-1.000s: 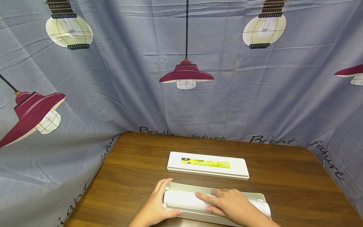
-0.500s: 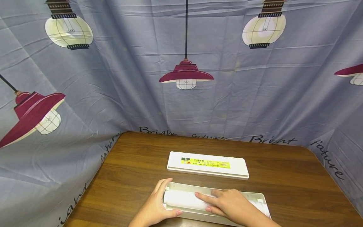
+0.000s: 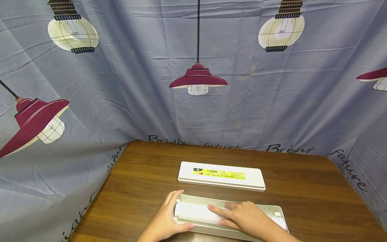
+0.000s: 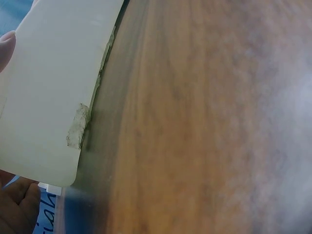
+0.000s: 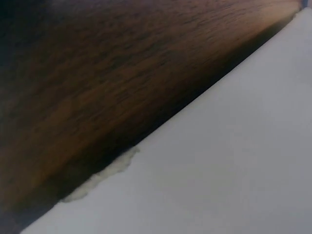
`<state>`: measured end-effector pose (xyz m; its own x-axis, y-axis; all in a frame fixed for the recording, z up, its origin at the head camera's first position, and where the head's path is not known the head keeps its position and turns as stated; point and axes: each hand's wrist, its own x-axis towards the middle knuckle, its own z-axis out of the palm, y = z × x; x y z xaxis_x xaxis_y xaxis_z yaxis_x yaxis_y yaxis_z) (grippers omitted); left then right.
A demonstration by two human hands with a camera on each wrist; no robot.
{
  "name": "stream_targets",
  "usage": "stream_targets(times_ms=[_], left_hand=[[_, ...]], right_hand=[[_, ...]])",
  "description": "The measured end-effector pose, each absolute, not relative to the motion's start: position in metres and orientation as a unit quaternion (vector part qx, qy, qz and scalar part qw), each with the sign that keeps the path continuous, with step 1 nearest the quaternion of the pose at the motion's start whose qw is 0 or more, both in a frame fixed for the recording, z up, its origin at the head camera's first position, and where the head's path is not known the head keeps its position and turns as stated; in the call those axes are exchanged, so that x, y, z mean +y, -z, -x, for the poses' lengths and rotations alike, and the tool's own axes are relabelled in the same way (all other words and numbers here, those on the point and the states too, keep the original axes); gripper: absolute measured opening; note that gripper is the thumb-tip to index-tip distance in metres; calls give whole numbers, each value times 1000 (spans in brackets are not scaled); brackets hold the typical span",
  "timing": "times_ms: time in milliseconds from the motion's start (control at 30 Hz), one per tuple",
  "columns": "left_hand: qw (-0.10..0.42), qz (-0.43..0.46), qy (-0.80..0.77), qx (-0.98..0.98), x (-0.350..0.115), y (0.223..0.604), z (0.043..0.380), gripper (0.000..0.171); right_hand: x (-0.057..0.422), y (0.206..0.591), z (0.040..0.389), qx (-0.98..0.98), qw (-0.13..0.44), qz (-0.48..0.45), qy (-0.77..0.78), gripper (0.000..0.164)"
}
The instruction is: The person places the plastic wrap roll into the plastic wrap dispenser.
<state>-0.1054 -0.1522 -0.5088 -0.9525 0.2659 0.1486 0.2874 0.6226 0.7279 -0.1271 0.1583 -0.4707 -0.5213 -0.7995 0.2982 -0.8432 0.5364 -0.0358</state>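
In the head view, a roll of cling film [image 3: 193,211] lies lengthwise in a long white dispenser box [image 3: 217,232]. My left hand [image 3: 164,218] grips the box's left end, thumb on the near side and fingers at the far edge. My right hand [image 3: 246,218] holds the roll near its middle, the index finger laid along the top and the thumb at the near side. Part of the roll's right half is hidden under that hand. The left wrist view shows the box's white outer wall [image 4: 48,97] with a torn adhesive scrap [image 4: 78,126].
The white lid [image 3: 254,176], with a yellow label [image 3: 223,173], lies behind the box on the wooden table [image 3: 136,188]. A blue-grey curtain [image 3: 139,101] printed with lamps hangs around the table's back and sides.
The roll's right end, which stuck out past the box one second ago, has dropped down inside it. Both hands have stayed almost where they were.
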Motion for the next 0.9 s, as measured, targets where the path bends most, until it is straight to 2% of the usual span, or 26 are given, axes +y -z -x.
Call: stream_targets(times_ms=[300,900], left_hand=[[11,155,410,-899,-152,509,105,107],[16,157,407,-900,-153,510,105,106]], right_hand=[[159,473,130,-859,133,-484,-95,52],[159,475,132,-860,105,-488,-103,52]])
